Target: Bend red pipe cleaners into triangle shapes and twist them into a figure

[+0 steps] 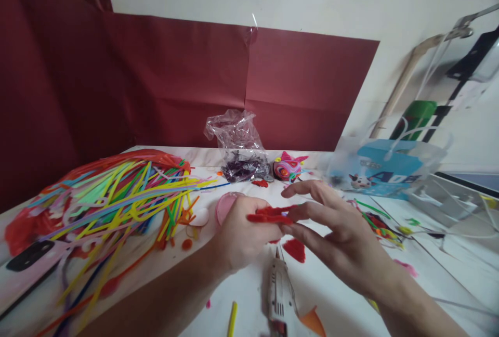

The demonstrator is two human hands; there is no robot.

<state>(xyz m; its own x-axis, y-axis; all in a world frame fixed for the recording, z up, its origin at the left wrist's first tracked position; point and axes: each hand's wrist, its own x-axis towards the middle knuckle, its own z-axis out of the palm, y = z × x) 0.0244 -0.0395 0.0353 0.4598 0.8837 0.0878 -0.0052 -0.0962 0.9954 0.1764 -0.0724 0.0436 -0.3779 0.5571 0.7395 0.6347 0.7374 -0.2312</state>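
Note:
A flat red fuzzy pipe-cleaner piece (271, 216) is pinched in my left hand (247, 235), whose thumb lies along its upper side. From the other side my right hand (331, 222) grips its right end between thumb and a fingertip, with the index finger raised. Below them a glue gun (279, 295) lies on the table, its nozzle towards my hands. A red fuzzy triangular piece (294, 250) rests close to the nozzle. Behind my left hand sits a pink round lid or dish (224, 207), partly covered.
Many coloured pipe cleaners (136, 196) heap up on the left. At the back stand a clear plastic bag (241, 155) with dark purple contents and a pink fuzzy animal head (289, 166). A blue-and-clear bag (385, 170) stands right. A yellow stick (232, 319) lies in front.

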